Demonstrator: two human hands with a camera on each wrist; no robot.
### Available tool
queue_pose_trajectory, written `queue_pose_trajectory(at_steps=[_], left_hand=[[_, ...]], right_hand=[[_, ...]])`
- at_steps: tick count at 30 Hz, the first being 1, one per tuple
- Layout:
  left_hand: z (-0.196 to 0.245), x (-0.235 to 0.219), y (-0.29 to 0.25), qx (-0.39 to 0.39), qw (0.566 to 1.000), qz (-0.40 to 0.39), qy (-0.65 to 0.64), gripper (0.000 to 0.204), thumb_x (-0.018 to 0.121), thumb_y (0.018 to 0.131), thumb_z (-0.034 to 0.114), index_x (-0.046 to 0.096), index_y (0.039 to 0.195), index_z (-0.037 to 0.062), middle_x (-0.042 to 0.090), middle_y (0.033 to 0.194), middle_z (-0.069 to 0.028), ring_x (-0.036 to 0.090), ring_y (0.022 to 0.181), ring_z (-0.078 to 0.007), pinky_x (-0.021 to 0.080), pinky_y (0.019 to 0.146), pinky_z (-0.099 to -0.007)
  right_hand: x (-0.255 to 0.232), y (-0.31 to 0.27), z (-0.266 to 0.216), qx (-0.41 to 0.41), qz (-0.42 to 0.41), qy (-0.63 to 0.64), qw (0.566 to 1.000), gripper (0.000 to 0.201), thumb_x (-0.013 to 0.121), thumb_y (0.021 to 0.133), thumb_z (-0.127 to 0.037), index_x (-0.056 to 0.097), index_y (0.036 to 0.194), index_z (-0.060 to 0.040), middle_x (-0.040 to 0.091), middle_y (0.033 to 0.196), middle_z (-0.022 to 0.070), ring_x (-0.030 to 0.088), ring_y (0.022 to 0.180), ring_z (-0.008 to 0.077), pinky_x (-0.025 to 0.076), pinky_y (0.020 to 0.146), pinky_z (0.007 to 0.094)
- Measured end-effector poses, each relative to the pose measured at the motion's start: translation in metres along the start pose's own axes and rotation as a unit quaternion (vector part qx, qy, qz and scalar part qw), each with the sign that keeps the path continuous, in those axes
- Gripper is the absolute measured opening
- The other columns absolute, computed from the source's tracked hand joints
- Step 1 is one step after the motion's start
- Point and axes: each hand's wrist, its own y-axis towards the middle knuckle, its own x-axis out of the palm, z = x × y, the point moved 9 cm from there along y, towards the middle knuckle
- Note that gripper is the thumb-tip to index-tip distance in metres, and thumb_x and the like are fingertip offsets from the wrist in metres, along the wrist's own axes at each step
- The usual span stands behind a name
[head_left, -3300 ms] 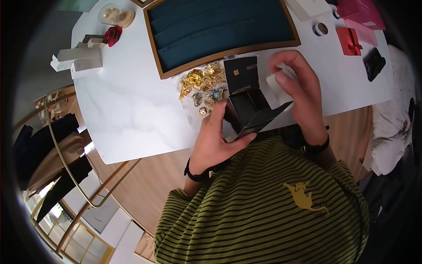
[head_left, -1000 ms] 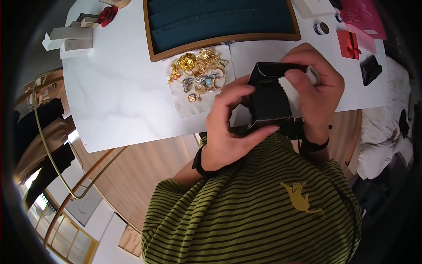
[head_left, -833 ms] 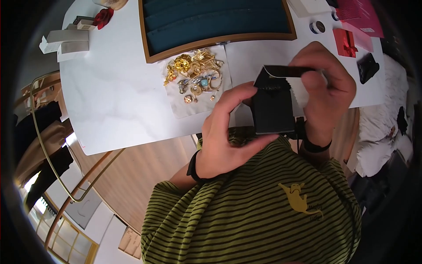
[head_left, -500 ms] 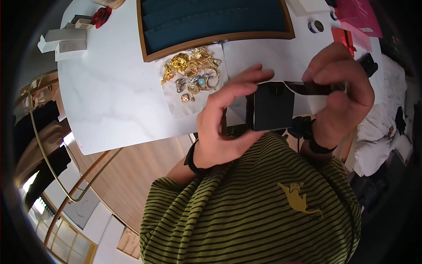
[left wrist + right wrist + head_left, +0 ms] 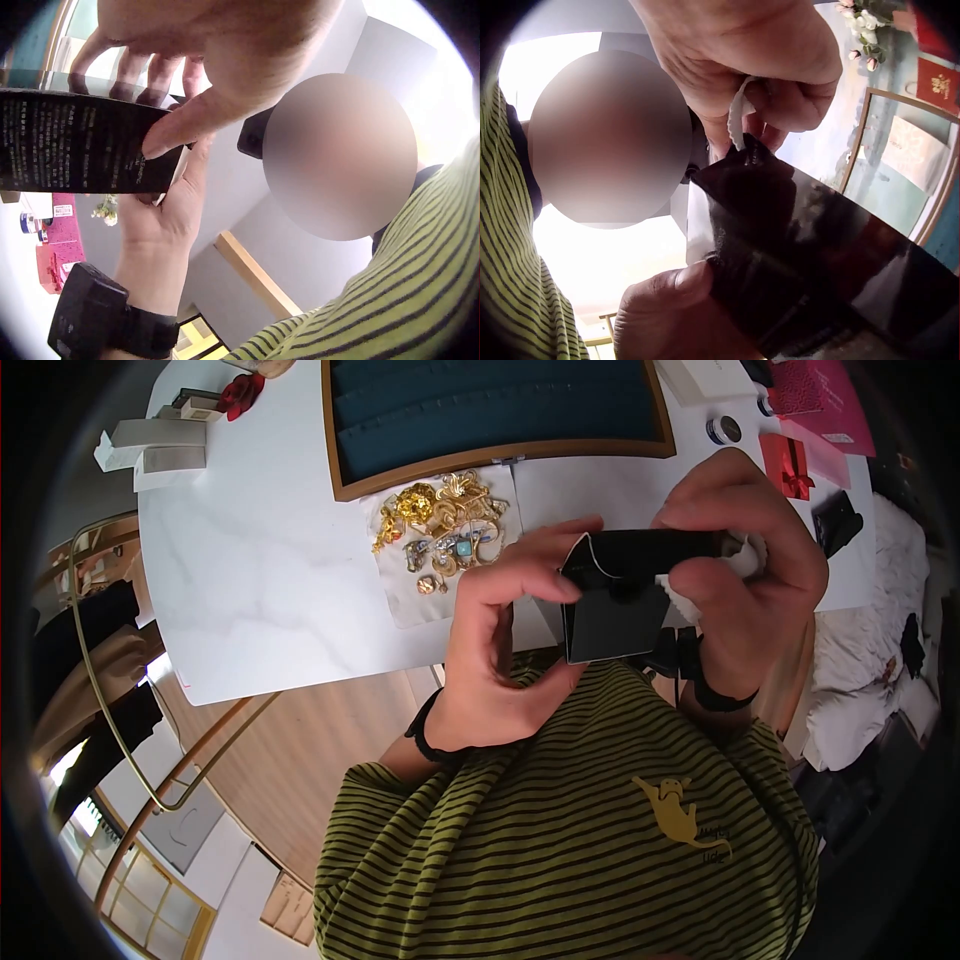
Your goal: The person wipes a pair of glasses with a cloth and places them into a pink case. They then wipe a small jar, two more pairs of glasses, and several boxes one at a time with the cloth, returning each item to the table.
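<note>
A small black box with an opened lid flap is held above the table's front edge. My left hand grips the box from the side, thumb below and fingers above; pale print covers one face of the box in the left wrist view. My right hand pinches the flap between thumb and fingers. Tucked in that same hand is a small white cloth with a scalloped edge. What lies inside the box is hidden.
Gold jewellery is heaped on a pale cloth left of the hands. Behind stands a wooden case with dark teal lining. A red gift box and black pouch lie right; white boxes stand left.
The box, first upright with its lid and side flaps spread, has been tilted so a plain black face shows. My right hand has moved from holding the cloth beside it to pinching its flap.
</note>
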Motion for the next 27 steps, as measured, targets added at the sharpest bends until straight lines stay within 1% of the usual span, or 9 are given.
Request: queue_pose_trajectory(at_steps=[4, 7, 9, 11, 12, 17, 20, 22, 27], left_hand=[[0.002, -0.001, 0.0, 0.029, 0.999, -0.016, -0.014, 0.057, 0.065, 0.061, -0.014, 0.041, 0.108, 0.0053, 0.052, 0.112, -0.017, 0.05, 0.111, -0.027, 0.036, 0.098, -0.0386], [0.008, 0.002, 0.002, 0.045, 0.996, -0.034, 0.073, 0.04, 0.061, 0.064, -0.014, 0.049, 0.097, 0.0049, 0.049, 0.121, -0.0225, 0.049, 0.115, -0.0303, 0.035, 0.1, -0.0413], [0.007, 0.0, 0.002, 0.042, 0.998, -0.012, 0.056, 0.033, 0.053, 0.059, -0.018, 0.058, 0.081, 0.0064, 0.045, 0.131, -0.0243, 0.047, 0.121, -0.0399, 0.039, 0.099, -0.0442], [0.006, -0.002, 0.003, 0.045, 0.998, -0.021, 0.043, 0.03, 0.054, 0.059, -0.017, 0.06, 0.078, 0.0066, 0.045, 0.131, -0.0246, 0.048, 0.12, -0.0392, 0.039, 0.099, -0.0437], [0.005, -0.002, 0.003, 0.049, 0.998, -0.03, 0.029, 0.028, 0.055, 0.058, -0.016, 0.062, 0.074, 0.0068, 0.045, 0.131, -0.0248, 0.049, 0.119, -0.0385, 0.039, 0.098, -0.0432], [0.002, -0.011, 0.002, 0.072, 0.997, -0.011, 0.028, 0.026, 0.058, 0.059, -0.014, 0.064, 0.073, 0.0081, 0.047, 0.13, -0.0251, 0.049, 0.118, -0.0375, 0.038, 0.1, -0.0439], [0.004, -0.012, 0.002, 0.091, 0.996, -0.008, 0.02, 0.026, 0.06, 0.06, -0.014, 0.063, 0.073, 0.0075, 0.047, 0.129, -0.0253, 0.048, 0.12, -0.038, 0.036, 0.103, -0.0463], [0.0, -0.015, 0.002, 0.072, 0.997, 0.019, -0.028, 0.025, 0.061, 0.061, -0.015, 0.062, 0.073, 0.0069, 0.047, 0.129, -0.0255, 0.047, 0.122, -0.0392, 0.034, 0.105, -0.0487], [0.0, -0.015, 0.003, 0.084, 0.996, 0.008, -0.031, 0.024, 0.061, 0.063, -0.015, 0.061, 0.073, 0.0063, 0.046, 0.129, -0.0259, 0.046, 0.122, -0.0404, 0.033, 0.105, -0.0499]], right_hand=[[0.003, 0.002, -0.001, -0.017, -0.004, 0.026, 1.0, 0.036, 0.079, 0.073, -0.022, 0.062, 0.091, 0.0035, 0.058, 0.083, 0.014, 0.054, 0.069, 0.0136, 0.041, 0.06, 0.0223], [0.007, 0.003, -0.002, -0.017, -0.016, 0.036, 0.999, 0.035, 0.08, 0.072, -0.018, 0.062, 0.092, 0.0034, 0.059, 0.084, 0.0147, 0.055, 0.071, 0.0147, 0.042, 0.061, 0.0232], [0.009, 0.003, -0.003, -0.028, -0.02, 0.043, 0.998, 0.034, 0.08, 0.07, -0.017, 0.062, 0.091, 0.0031, 0.059, 0.085, 0.0153, 0.055, 0.072, 0.0155, 0.043, 0.063, 0.024], [0.008, 0.005, -0.005, -0.039, -0.023, 0.049, 0.998, 0.033, 0.081, 0.069, -0.016, 0.062, 0.091, 0.0028, 0.059, 0.086, 0.0158, 0.055, 0.073, 0.016, 0.044, 0.064, 0.0244], [0.01, 0.004, -0.007, -0.047, -0.052, 0.048, 0.996, 0.033, 0.081, 0.068, -0.013, 0.063, 0.09, 0.0023, 0.059, 0.087, 0.0164, 0.056, 0.074, 0.0164, 0.044, 0.065, 0.0249], [0.024, -0.002, -0.01, -0.076, -0.134, 0.097, 0.983, 0.029, 0.081, 0.063, -0.006, 0.066, 0.087, -0.0005, 0.057, 0.096, 0.0187, 0.055, 0.077, 0.017, 0.043, 0.065, 0.0249], [0.027, -0.006, -0.008, -0.043, -0.161, 0.094, 0.982, 0.029, 0.08, 0.062, 0.0, 0.067, 0.088, -0.0031, 0.055, 0.102, 0.0191, 0.056, 0.08, 0.0173, 0.041, 0.063, 0.0241], [0.03, -0.009, -0.003, 0.015, -0.193, 0.053, 0.98, 0.029, 0.08, 0.062, 0.001, 0.068, 0.088, -0.0064, 0.055, 0.104, 0.0187, 0.055, 0.082, 0.0162, 0.037, 0.058, 0.0219], [0.028, -0.011, -0.003, -0.003, -0.192, 0.014, 0.981, 0.03, 0.081, 0.061, -0.002, 0.069, 0.088, -0.0082, 0.055, 0.106, 0.0183, 0.054, 0.081, 0.0138, 0.03, 0.053, 0.0199]])
